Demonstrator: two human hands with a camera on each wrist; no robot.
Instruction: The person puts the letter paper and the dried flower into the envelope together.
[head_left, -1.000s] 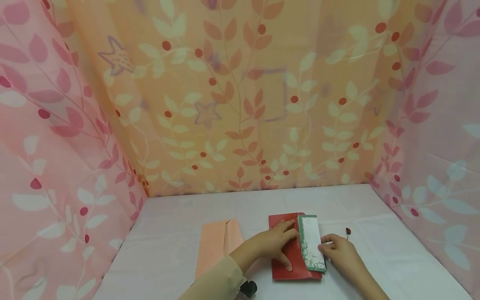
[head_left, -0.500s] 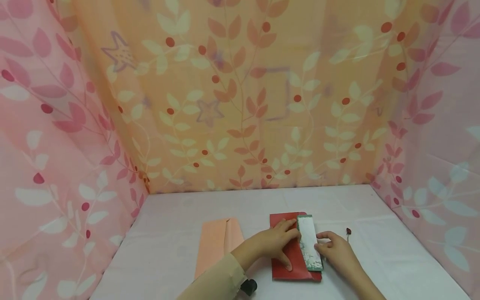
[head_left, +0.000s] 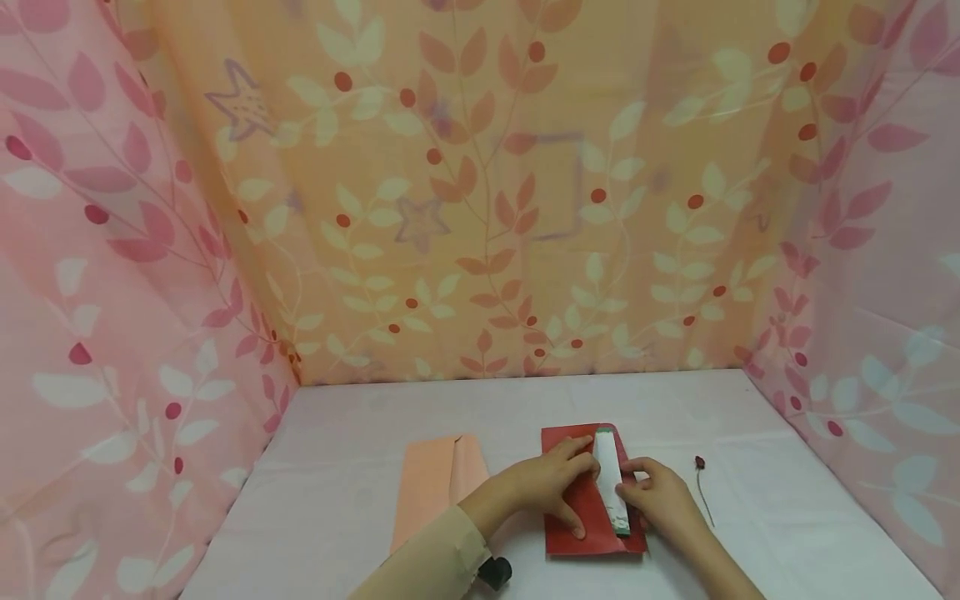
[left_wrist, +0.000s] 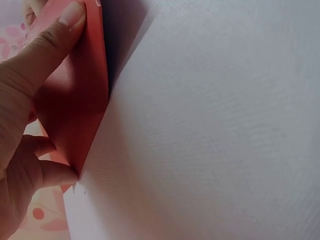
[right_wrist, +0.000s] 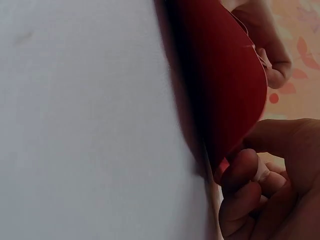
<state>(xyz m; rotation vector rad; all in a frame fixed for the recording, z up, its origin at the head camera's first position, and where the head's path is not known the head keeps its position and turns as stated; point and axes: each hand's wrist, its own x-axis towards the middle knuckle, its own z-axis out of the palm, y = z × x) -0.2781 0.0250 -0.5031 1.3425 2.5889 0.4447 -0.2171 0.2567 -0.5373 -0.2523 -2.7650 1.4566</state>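
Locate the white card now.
In the head view, the white card sits right of centre, partly inside the red envelope, between the left hand and right hand.

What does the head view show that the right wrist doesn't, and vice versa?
Head only: the rectangular peach paper envelope, small dark-red flower with thin stem, and the white face of the green-edged paper card.
Right wrist only: the shadowed underside of the red paper flap.
Both: the red paper envelope, left hand, right hand, white tabletop.

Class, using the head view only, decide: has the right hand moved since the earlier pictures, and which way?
Yes. Judged against the dried flower, the right hand has moved left and now leaves more of the flower showing.
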